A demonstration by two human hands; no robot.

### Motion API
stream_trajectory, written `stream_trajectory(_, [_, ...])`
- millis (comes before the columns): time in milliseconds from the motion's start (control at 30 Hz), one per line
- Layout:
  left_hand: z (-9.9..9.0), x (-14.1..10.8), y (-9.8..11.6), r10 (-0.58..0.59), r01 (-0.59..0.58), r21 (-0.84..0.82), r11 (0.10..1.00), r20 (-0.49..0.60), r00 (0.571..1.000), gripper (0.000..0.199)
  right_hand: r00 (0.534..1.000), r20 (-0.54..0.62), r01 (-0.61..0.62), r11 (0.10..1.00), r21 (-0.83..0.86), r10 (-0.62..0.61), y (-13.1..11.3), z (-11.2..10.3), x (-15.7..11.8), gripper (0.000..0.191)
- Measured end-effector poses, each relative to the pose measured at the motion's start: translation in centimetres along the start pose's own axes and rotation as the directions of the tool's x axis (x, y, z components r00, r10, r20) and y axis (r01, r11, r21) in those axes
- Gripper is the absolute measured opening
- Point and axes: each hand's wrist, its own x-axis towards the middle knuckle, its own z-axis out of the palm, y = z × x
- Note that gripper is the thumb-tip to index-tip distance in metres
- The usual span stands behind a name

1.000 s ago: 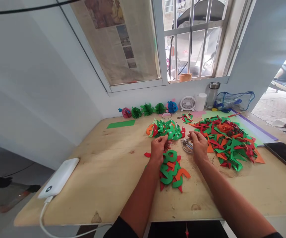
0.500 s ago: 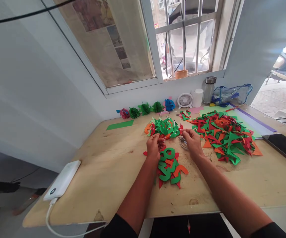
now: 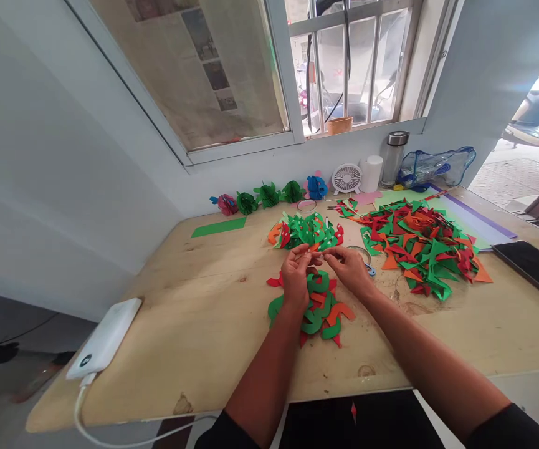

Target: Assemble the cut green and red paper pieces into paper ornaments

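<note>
My left hand [image 3: 296,272] is closed in a pinch, its fingertips meeting those of my right hand [image 3: 349,268], which is pinched too. Whatever small thing lies between them is too small to make out. Just below the left hand is a loose pile of green, red and orange cut-out shapes [image 3: 318,319]. Beyond the hands sits a heap of green, red and orange cut-outs with small white patches [image 3: 313,231]. Beside the right hand lies a ring-shaped item [image 3: 361,251], partly hidden, with a small blue piece [image 3: 371,270] at its edge.
A large heap of coloured scraps [image 3: 425,249] covers the right side, near a black phone [image 3: 531,271]. Along the wall stand paper ornaments [image 3: 268,194], a white fan [image 3: 346,179] and a glass bottle [image 3: 394,160]. A green strip [image 3: 219,227] and white power bank [image 3: 104,340] lie left.
My right hand has moved left, away from the ring-shaped item, to meet my left hand. More of the blue piece and of the cut-outs beside my left wrist now shows.
</note>
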Motion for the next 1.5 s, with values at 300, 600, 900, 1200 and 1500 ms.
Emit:
stream_trajectory(300, [0.2,-0.7,-0.1,0.086,-0.087,0.013,0.996,0.066,0.994,0.031,0.983,0.046,-0.185,0.916,0.356,0.18,-1.1,-0.1,-0.2,0.023])
stream_trajectory(600, [0.3,-1.0,-0.5,0.163,-0.178,0.093,0.98,0.149,0.975,0.027,0.973,0.054,-0.226,0.892,0.39,0.223,-1.4,-0.2,-0.2,0.028])
stream_trajectory(900, [-1.4,0.9,-0.8,0.334,-0.295,0.357,0.886,-0.052,0.941,0.024,0.98,0.056,-0.2,0.907,0.37,0.193,-2.1,-0.6,-0.2,0.027])
stream_trajectory(1200, [-5.4,3.3,1.9,0.345,-0.23,0.586,0.777,-0.091,0.934,0.018,0.98,-0.008,-0.183,0.92,0.348,0.198,-0.9,-0.5,0.3,0.027])
stream_trajectory(1500, [-7.7,4.1,1.7,0.067,-0.108,0.933,0.342,0.091,0.994,0.012,0.991,-0.038,-0.113,0.956,0.271,0.128,-0.1,-0.4,0.5,0.021])
